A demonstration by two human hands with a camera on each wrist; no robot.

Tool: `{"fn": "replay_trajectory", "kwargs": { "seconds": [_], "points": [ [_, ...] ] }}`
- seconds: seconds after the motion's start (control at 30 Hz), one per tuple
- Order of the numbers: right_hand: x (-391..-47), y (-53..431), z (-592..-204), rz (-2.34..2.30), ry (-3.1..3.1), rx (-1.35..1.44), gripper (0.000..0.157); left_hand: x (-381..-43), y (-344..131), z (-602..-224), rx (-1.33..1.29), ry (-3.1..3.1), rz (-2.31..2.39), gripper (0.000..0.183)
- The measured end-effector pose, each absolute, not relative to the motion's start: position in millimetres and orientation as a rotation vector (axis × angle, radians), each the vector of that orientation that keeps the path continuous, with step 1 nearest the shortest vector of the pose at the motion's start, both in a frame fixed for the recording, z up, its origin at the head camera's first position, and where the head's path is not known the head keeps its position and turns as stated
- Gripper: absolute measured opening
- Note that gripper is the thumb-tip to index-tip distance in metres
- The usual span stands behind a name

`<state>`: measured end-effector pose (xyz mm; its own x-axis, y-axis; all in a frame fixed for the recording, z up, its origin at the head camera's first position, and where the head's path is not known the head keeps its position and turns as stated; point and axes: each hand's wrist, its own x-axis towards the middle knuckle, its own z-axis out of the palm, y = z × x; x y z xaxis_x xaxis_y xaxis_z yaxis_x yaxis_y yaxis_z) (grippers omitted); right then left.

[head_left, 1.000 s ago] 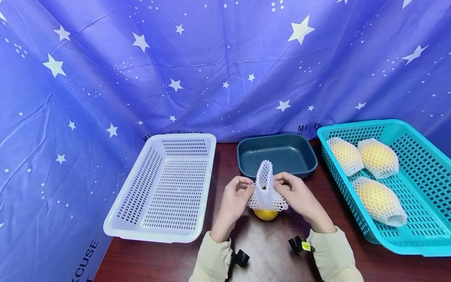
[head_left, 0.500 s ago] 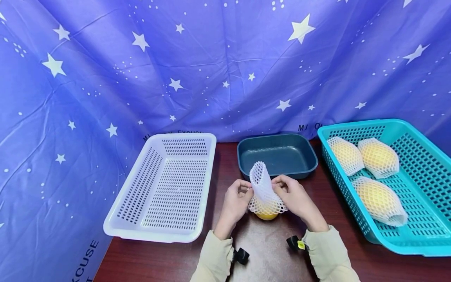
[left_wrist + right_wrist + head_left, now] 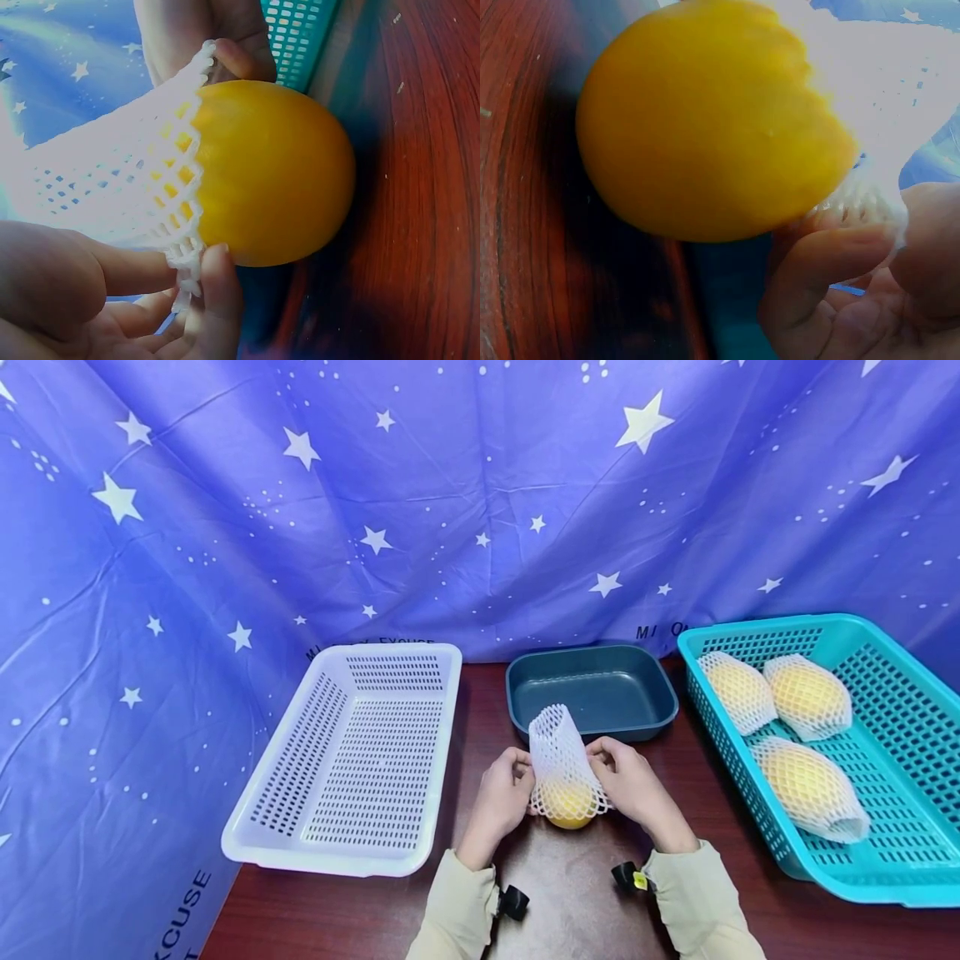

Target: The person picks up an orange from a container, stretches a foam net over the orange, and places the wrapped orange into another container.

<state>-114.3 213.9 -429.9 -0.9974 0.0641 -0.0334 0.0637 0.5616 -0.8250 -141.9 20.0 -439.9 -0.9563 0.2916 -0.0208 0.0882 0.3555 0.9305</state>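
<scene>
A smooth, rounded yellow fruit (image 3: 277,176) is on the table, with a white foam net sleeve (image 3: 558,752) over its upper part. The net's rim spreads around the fruit and its narrower end stands up, leaning away. My left hand (image 3: 504,793) pinches the rim on the left between thumb and fingers, as the left wrist view shows. On the other side, my right hand (image 3: 630,781) pinches the rim, seen up close in the right wrist view. The fruit's lower part is bare. Its top is hidden by the mesh.
A white perforated basket (image 3: 442,735) stands on the left. Behind the hands is a dark teal tray (image 3: 622,731). The turquoise basket (image 3: 885,827) on the right holds three net-wrapped yellow fruits (image 3: 806,781). A blue star-patterned curtain (image 3: 420,510) closes off the back.
The net has come down and opened out over more of the fruit. Its upright end has swung left and widened. Both hands have stayed at the rim, shifting slightly downward.
</scene>
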Motion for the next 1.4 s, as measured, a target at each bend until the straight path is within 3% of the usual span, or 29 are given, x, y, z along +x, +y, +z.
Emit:
{"fn": "replay_trajectory", "kwargs": {
  "seconds": [0.77, 1.0, 1.4],
  "points": [
    [-111.0, 215.3, -437.5, 1.441, -2.860, -0.144, 0.017, -136.6, 21.7, -444.1, 0.466, 2.855, 1.166, 0.007],
    [-112.6, 216.6, -437.5, 1.423, -2.844, -0.131, 0.016, -129.3, 21.7, -430.2, 0.430, 2.972, 1.013, 0.007],
    [-108.2, 231.4, -422.7, 1.403, -2.838, -0.121, 0.015, -130.9, 12.5, -408.3, 0.578, 2.586, 1.461, 0.027]
  ]
}}
